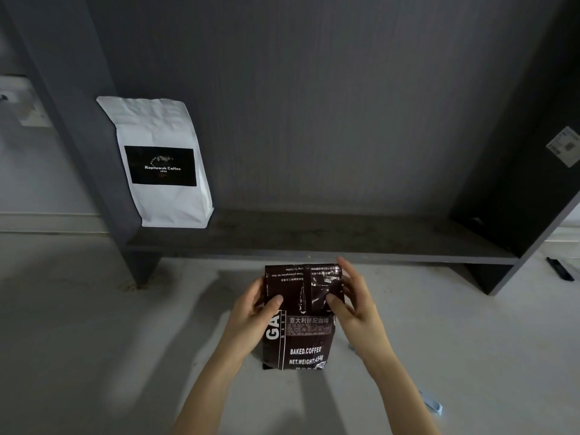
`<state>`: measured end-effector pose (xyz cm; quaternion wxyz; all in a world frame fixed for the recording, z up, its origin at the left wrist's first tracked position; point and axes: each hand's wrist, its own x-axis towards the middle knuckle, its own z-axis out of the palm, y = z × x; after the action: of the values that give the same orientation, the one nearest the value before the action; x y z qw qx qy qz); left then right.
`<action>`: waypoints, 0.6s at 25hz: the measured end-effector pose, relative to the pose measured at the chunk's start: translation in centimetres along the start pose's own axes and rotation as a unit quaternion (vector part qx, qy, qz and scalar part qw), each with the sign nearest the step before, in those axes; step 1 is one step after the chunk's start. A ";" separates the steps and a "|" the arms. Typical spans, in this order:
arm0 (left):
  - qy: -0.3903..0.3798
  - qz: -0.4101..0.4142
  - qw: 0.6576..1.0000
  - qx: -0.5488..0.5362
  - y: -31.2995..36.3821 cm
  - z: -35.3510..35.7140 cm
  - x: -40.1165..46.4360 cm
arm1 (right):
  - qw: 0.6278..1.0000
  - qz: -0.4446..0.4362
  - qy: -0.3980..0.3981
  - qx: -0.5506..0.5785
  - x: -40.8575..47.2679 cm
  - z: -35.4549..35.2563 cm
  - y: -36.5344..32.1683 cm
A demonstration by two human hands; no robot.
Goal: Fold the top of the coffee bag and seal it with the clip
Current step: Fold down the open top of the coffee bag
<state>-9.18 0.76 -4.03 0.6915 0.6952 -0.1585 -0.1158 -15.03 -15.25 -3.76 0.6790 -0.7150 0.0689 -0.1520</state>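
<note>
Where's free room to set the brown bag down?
Most of the shelf is bare, from the white bag at its left end across to the right wall. Floor left of the left hand is clear too. Both hands crowd the brown bag.

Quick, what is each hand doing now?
Left hand: holding the dark bag, thumb on the fold.
Right hand: the same.

A white paper coffee pouch with a black label (163, 164) stands upright at the left end of a dark grey wooden shelf board (314, 243), leaning against the shelf's left upright. A pale printed sticker (565, 146) is fixed to the dark right side panel. A small black object (560, 269), kind indeterminate, lies on the light grey floor (78, 324) right of the shelf.
</note>
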 end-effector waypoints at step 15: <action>0.048 -0.053 0.997 -0.036 -1.6 -0.6 0.3 | 0.995 0.070 0.064 0.028 0.4 -0.5 2.5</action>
<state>-8.58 1.17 -5.57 0.7160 0.6817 -0.0841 -0.1247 -14.51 -16.00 -6.20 0.7018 -0.6781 0.1578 -0.1508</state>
